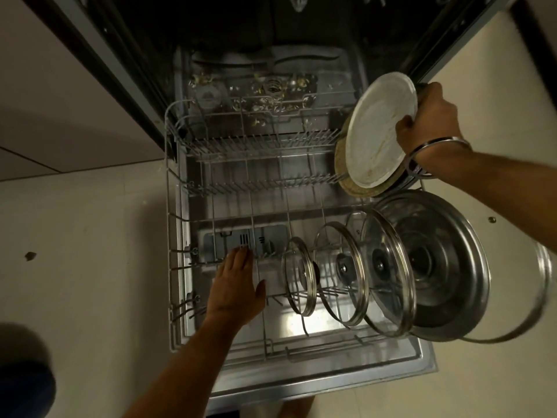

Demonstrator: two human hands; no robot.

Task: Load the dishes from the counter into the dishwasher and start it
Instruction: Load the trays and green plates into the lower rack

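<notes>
A: Item one, largest?
B: Dishwasher [193, 86], door [391, 362] folded down flat, tub dark behind. The lower rack [173, 206] is pulled out over the door, wire, mostly bare on its left side.

A: Contents of the rack?
B: Front right row, standing on edge between tines, going right to left by size: steel lid [446, 267], then three glass lids with metal rims, large [388, 273], medium [343, 267], small [301, 274]. Each leans close to its neighbour.

A: Back right corner?
B: White plate [376, 131], tilted, smeared face toward the camera, lower edge down among the rear tines. A tan plate [358, 190] stands just behind it, touching or nearly so; I cannot tell which.

A: Hands?
B: Right hand [428, 116] grips the white plate's right rim, fingers curled behind, thumb on the face; a bangle [434, 152] sits on that wrist. Left hand [238, 285] is flat, fingers straight and together, lying over the rack's front-left wires, holding nothing.

A: Smallest?
B: A dark speck [30, 256] on the floor, left.
</notes>
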